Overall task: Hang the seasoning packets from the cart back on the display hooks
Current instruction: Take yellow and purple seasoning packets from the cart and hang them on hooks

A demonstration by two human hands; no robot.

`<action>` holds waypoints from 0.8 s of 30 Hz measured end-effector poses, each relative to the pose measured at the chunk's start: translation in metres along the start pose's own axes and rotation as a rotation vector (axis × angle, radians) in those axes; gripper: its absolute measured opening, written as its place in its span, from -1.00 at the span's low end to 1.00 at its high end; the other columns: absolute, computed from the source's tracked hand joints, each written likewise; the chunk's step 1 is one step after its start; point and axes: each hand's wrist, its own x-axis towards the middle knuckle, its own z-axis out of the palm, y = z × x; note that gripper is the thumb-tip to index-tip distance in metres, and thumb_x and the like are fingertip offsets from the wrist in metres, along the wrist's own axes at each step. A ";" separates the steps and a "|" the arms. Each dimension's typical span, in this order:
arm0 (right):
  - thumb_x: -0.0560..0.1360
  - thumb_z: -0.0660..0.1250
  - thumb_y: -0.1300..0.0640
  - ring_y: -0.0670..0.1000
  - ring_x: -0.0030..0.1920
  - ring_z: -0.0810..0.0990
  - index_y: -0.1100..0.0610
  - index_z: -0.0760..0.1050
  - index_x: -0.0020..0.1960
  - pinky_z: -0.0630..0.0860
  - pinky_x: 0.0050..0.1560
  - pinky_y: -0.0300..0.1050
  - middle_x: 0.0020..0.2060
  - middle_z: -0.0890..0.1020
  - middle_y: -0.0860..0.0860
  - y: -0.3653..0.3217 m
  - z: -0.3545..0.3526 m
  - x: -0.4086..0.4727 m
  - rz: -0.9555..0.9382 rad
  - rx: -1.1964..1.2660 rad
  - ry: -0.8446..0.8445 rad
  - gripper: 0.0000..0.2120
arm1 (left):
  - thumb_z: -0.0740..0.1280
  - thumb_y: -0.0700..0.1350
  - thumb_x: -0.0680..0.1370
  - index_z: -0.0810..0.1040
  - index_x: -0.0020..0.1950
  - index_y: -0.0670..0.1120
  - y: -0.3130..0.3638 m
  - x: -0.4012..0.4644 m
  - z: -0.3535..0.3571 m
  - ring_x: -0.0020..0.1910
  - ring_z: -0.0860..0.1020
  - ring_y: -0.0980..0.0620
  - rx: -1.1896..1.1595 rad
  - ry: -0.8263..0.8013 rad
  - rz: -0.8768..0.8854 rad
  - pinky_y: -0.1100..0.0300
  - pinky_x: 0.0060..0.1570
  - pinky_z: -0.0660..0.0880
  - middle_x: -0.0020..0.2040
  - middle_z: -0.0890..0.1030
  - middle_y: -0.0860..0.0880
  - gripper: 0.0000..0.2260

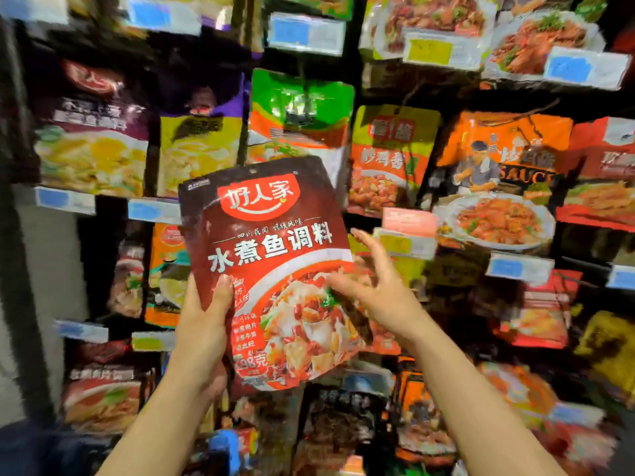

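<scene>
I see my left hand [202, 324] gripping the dark red, glossy foil seasoning packet [271, 269] by its lower left edge, thumb curled over the front and the other fingers hidden behind it. My right hand [374, 290] sits at the packet's right edge with fingers spread and relaxed; the lower fingertips seem to brush the printed dish picture, but it pinches nothing that I can see.

The relation that matters is this: the packet is held upright in front of the hanging display, its long axis running up from my left hand and leaning slightly left, so the small round hang hole [253, 171] at the middle of its top edge is the end farthest from both hands and nearest the racks. The packet overlaps the bottom of a green and orange hanging pouch [299, 115] directly behind it. I cannot make out a bare hook; the surroundings are badly smeared. Blue price tags [154, 210] mark the rows.

The packet looks flat and stiff enough to hold its shape, with a red oval logo, white lettering across the middle, and a bowl of fish slices and chillies below. It shows mild creasing near the bottom seal.

I judge the left hand carries and the right is nearer for steadying the top.
</scene>
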 end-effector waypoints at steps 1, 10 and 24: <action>0.43 0.46 0.16 -0.21 0.02 0.64 -0.06 0.24 0.43 0.54 -0.07 -0.35 0.13 0.57 -0.12 0.000 0.033 -0.003 0.021 0.069 -0.034 -0.34 | 0.24 -0.06 0.63 0.44 0.26 0.16 0.012 0.003 -0.026 -0.22 0.69 0.12 0.007 -0.018 -0.013 0.14 -0.33 0.60 -0.13 0.71 0.12 -0.78; 0.45 0.42 0.37 -0.19 -0.03 0.67 -0.04 0.39 0.26 0.58 -0.07 -0.27 0.11 0.64 -0.04 -0.004 0.278 -0.010 0.152 0.296 0.055 -0.50 | 0.52 0.20 0.31 0.52 0.14 0.12 0.093 0.026 -0.234 -0.14 0.70 0.06 0.136 -0.033 -0.122 0.23 -0.31 0.60 0.00 0.72 0.01 -0.54; 0.49 0.43 0.31 0.09 0.16 0.60 -0.13 0.41 0.27 0.58 0.14 0.10 0.25 0.55 0.08 0.022 0.392 0.004 0.404 0.269 0.101 -0.50 | 0.45 -0.18 0.49 0.30 0.34 0.27 0.083 0.028 -0.362 -0.07 0.67 0.14 0.319 0.005 -0.321 0.35 -0.26 0.55 0.07 0.66 0.00 -0.43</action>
